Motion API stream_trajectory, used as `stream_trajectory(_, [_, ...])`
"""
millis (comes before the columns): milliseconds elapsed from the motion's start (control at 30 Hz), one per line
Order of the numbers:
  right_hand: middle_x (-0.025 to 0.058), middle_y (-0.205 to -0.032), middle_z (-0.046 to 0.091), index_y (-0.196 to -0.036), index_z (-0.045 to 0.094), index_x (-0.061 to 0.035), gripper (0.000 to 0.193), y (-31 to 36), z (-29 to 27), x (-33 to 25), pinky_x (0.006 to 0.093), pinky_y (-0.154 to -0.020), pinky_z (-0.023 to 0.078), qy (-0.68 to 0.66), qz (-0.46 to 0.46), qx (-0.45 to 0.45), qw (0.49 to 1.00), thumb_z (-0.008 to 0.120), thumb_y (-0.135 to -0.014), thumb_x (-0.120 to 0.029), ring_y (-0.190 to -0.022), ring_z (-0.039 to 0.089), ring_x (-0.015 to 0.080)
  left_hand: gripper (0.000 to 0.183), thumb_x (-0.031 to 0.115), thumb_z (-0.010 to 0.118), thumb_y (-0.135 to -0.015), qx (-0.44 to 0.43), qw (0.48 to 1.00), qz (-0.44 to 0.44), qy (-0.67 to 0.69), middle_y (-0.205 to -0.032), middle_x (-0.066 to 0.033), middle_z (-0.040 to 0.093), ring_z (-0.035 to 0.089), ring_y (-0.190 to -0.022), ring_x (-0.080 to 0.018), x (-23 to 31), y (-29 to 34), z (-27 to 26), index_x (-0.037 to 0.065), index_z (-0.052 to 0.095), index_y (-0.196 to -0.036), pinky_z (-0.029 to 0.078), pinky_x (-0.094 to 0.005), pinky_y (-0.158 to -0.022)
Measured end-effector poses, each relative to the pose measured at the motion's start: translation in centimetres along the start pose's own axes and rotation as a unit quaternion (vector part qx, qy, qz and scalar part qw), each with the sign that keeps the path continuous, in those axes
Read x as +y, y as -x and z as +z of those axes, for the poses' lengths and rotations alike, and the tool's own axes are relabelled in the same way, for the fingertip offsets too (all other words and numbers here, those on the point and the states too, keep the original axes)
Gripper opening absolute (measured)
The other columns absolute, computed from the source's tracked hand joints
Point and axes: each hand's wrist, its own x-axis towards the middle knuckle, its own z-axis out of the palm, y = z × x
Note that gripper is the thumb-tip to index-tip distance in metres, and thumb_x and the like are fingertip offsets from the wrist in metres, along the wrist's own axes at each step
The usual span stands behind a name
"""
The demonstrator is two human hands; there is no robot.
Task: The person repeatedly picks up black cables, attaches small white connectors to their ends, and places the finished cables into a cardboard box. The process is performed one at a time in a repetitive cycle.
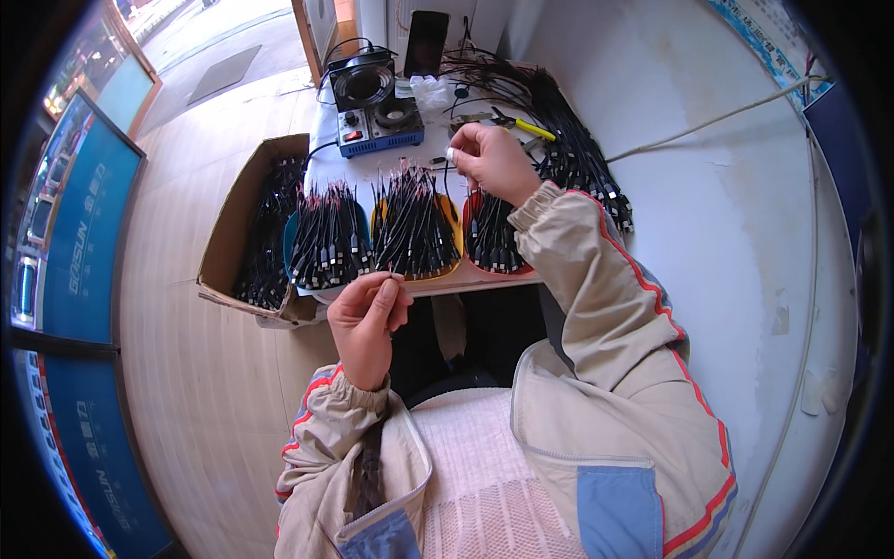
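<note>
Cardboard box (233,210): dark cables (265,242) fill it, at the far left beside the white table (349,177); sleeves are best kept off its rim.
Teal tray (290,229): a fan of black leads (331,242), plugs toward the worker; one-way order should make picking easier.
Left hand (368,321): thumb and forefinger meet in a pinch before the trays; whether a cable end sits between them cannot be told; a light touch would suit so slim a lead.
Blue appliance (382,138): behind the trays; possibly hot, so best given a wide berth.
Yellow tray (456,229): middle of the row, heaped alike; lifting one strand cleanly should avoid tangles.
Right hand (494,163): raised, fingertips closed on what looks like a black strand (445,177); a small white piece (451,154) shows there, held or worn, unclear; a steady wrist helps.
Red tray (467,240): below that hand, partly hidden; snagging its leads is the risk.
Yellow-handled pliers (534,129): just beyond the hand, within reach.
</note>
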Motion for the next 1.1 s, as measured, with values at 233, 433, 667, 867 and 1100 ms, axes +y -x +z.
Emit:
stream_trajectory(233, [-0.002,-0.069,0.06,-0.092,0.061,0.0012,0.009,9.5,0.7,-6.6,0.0181,-0.052,0.041,-0.051,-0.141,0.011,0.989,0.063,-0.089,-0.007,-0.06,0.052,0.0001,0.013,0.006,0.061,-0.092,0.0,0.997,0.066,0.03,-0.087,-0.0065,0.067,0.06,-0.072,-0.0087,0.9,-0.9,2.0,-0.003,0.067,-0.099,0.045,-0.021,-0.06])
stream_trajectory(433, [0.0021,-0.083,0.066,-0.1,0.059,0.0019,0.013,14.2,1.9,-7.5,0.0182,-0.062,0.049,-0.263,-0.008,-0.077,0.962,0.064,-0.09,-0.006,-0.075,0.063,0.0048,0.012,0.003,0.061,-0.091,-0.059,0.997,0.007,0.052,-0.09,-0.007,0.065,0.063,-0.076,-0.0123,1.2,0.0,4.5,-0.004,0.066,-0.1,0.053,-0.0236,-0.068])
stream_trajectory(667, [0.003,-0.085,0.065,-0.097,0.062,0.0035,0.013,15.3,1.5,-6.1,0.0199,-0.067,0.052,-0.265,-0.032,-0.019,0.964,0.066,-0.088,-0.004,-0.077,0.063,0.0053,0.013,0.003,0.061,-0.091,-0.115,0.987,-0.055,0.101,-0.086,-0.0079,0.065,0.056,-0.064,-0.0114,0.5,0.4,5.1,-0.005,0.065,-0.101,0.041,-0.0219,-0.054])
stream_trajectory(867, [0.0005,-0.087,0.065,-0.098,0.063,0.0,0.014,15.3,1.7,-4.0,0.0184,-0.07,0.051,-0.375,-0.019,-0.03,0.926,0.069,-0.087,-0.006,-0.08,0.061,0.004,0.015,0.002,0.059,-0.092,-0.122,0.979,-0.087,0.136,-0.086,-0.0062,0.064,0.05,-0.063,-0.0088,-0.3,0.4,5.3,-0.004,0.065,-0.104,0.037,-0.0215,-0.055])
stream_trajectory(1100, [0.0027,-0.093,0.063,-0.099,0.061,-0.0011,0.014,16.0,1.2,-3.0,0.0198,-0.076,0.05,-0.478,0.046,-0.06,0.875,0.067,-0.088,-0.007,-0.081,0.06,0.0076,0.014,-0.001,0.06,-0.09,-0.141,0.966,-0.112,0.187,-0.098,-0.0095,0.065,0.05,-0.067,-0.0097,-0.4,0.4,5.6,-0.006,0.065,-0.102,0.039,-0.0221,-0.057])
